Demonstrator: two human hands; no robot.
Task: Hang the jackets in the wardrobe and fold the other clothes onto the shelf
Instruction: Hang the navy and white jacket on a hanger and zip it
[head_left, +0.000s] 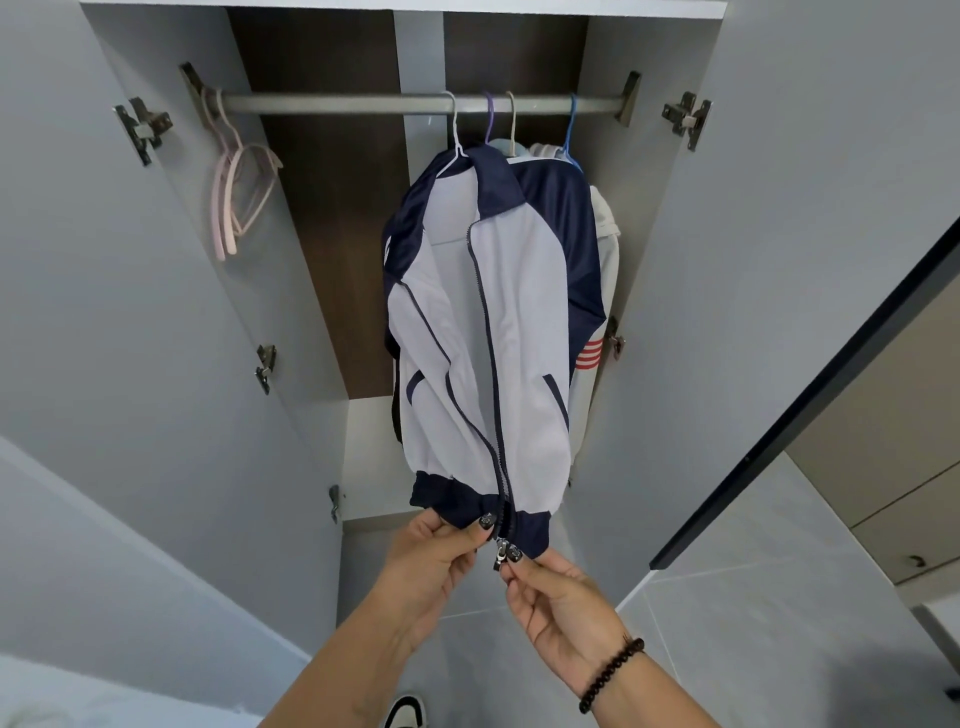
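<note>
A white and navy jacket (483, 332) hangs on a white wire hanger (456, 136) from the wardrobe rail (363, 103), filling the middle of the view. Its zip runs partly closed down the front. At 6 o'clock below it, the left hand (434, 558) pinches the navy hem band just left of the zip, fingers curled round the cloth. The right hand (561, 597) sits just beside it at 5 o'clock, thumb and finger pinching the metal zip pull (501, 555) at the hem's base. A dark bead bracelet (610, 675) circles the right wrist.

Behind the jacket, toward 1 o'clock, more garments crowd the rail: a pale one with red stripes (589, 353) on its sleeve, on a blue hanger (570, 130), plus purple and beige hanger hooks between. These press close against the jacket's right shoulder. At 10 o'clock, bare pink hangers (234, 192) dangle at the rail's far left end, well apart from the clothes. Both wardrobe doors (156, 322) stand open on either side. A shoe (405, 712) shows at the bottom edge on the tiled floor (753, 597).
</note>
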